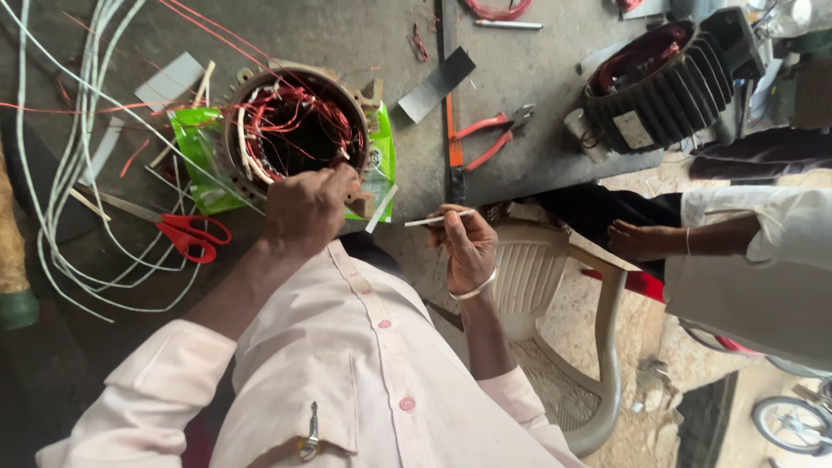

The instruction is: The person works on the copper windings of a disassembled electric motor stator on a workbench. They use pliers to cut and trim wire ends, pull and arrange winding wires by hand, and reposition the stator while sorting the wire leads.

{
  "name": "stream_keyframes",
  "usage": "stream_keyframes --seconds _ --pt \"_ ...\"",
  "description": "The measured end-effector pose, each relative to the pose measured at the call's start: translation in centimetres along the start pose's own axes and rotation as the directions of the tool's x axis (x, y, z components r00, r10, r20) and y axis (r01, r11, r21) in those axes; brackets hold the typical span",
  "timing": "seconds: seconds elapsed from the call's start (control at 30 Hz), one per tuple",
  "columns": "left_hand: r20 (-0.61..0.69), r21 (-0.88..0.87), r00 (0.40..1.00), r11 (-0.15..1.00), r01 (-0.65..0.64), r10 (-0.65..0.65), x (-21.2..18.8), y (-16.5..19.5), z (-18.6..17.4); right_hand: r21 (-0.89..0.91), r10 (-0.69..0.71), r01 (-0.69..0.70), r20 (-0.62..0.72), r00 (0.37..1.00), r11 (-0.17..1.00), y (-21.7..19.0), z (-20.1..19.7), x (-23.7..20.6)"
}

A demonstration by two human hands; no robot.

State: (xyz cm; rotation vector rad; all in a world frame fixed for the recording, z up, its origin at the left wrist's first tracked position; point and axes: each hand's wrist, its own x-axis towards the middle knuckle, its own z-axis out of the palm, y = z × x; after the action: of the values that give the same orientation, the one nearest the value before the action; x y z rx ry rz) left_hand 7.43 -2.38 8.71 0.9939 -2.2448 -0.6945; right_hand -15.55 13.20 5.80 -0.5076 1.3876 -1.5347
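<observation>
Grey bench; left hand on stator; right hand grip holds strip.

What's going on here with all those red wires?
A person's left hand reaches into a round motor stator full of red winding wire, which rests on a green bag. The right hand holds a thin white strip. Red-handled scissors and pliers lie nearby.

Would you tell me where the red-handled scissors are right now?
In the head view, the red-handled scissors lie left of the left hand, among white wires.
</observation>
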Motion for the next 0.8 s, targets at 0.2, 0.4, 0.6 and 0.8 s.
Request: stream_keyframes --seconds 0.2,0.4,0.6,0.8 --pt "-0.235 -0.243 0.971 0.964 -0.108 0.049 2.7 3.9 -4.4 -0.029 0.011 -0.011 -0.008 1.0 1.0 0.5 -0.2 0.1" --pt "-0.166 -0.319 0.976 0.944 0.081 -0.139 3.5 0.6 -6.1 0.016 0.015 -0.016 0.064 0.998 1.0 0.7 0.0 0.7" --pt "-0.005 -0.095 0.999 0.995 0.043 -0.044 -0.4 0.6 1.4 0.146 0.074 -0.076 0.025 0.997 0.986 -0.1 0.8 1.4" --pt "-0.068 -0.223 0.997 0.975 0.005 -0.02 -0.4 1.8 1.6 -0.035 -0.083 0.085 0.052 0.995 0.996 -2.6 3.4 2.1"
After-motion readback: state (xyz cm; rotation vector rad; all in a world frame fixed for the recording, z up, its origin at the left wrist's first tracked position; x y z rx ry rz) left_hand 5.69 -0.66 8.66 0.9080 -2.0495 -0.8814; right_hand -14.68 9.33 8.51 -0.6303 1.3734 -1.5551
